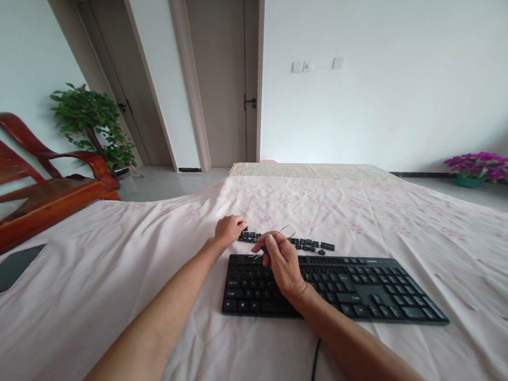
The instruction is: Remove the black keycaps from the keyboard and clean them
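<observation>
A black keyboard (376, 292) lies on the cloth, with the caps gone from part of its top row. Loose black keycaps (312, 243) stand in rows just behind it. My left hand (229, 229) is at the left end of these rows, its fingers pinched on a dark keycap that they mostly hide. Over the keyboard's upper left part, my right hand (282, 264) is closed around a wire keycap puller (288, 230). One wire loop sticks out behind the hand, and thin wire ends show below the fingers.
Cotton swabs (456, 291) lie right of the keyboard on the pink flowered cloth (181, 335). A black cable (315, 367) runs toward me. At the far left is a dark flat object (11, 270), with a wooden bench (63, 192) beyond.
</observation>
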Motion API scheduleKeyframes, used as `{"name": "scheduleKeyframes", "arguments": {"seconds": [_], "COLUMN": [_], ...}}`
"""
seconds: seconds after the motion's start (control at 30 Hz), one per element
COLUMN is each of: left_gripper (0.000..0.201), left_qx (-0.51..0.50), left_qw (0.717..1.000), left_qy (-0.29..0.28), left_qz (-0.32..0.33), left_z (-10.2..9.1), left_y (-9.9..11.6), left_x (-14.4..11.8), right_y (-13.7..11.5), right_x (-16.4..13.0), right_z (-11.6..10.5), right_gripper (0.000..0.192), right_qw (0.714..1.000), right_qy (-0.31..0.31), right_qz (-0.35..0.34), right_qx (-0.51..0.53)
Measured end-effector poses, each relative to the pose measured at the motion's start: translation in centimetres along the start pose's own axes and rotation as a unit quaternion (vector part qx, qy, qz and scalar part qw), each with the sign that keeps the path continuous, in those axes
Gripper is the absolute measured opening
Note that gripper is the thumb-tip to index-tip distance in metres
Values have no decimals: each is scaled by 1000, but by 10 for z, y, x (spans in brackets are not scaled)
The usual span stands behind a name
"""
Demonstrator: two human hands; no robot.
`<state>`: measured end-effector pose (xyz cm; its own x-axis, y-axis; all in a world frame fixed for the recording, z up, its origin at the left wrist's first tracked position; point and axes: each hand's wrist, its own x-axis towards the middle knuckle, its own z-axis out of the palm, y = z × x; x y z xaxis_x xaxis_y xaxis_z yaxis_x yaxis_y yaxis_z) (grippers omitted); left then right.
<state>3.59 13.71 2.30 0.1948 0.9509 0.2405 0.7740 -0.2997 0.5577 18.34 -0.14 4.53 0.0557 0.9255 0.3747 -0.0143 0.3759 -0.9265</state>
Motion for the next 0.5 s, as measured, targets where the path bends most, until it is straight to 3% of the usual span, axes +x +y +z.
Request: {"name": "scheduleKeyframes", "arguments": {"seconds": [0.23, 0.33, 0.4, 0.5], "left_gripper": [29, 31, 29, 25], "left_qx": [-11, -85, -146, -195], "left_qw": [998, 992, 984, 970], "left_qy": [64, 77, 41, -75], "left_qz": [5, 61, 98, 124], "left_z": [-18, -27, -33, -44], "left_y": [9, 18, 21, 18], "left_x": [-19, -41, -57, -76], "right_y": [-6, -7, -7, -8], "right_x": [0, -2, -3, -2], "right_z": [-6, -7, -8, -7], "right_gripper": [35, 37, 39, 39], "right_qw": [982, 971, 966, 959], "right_qy": [-163, -201, -214, -230], "right_qz": [17, -1, -16, -36], "right_qx": [-90, -128, -143, -164]}}
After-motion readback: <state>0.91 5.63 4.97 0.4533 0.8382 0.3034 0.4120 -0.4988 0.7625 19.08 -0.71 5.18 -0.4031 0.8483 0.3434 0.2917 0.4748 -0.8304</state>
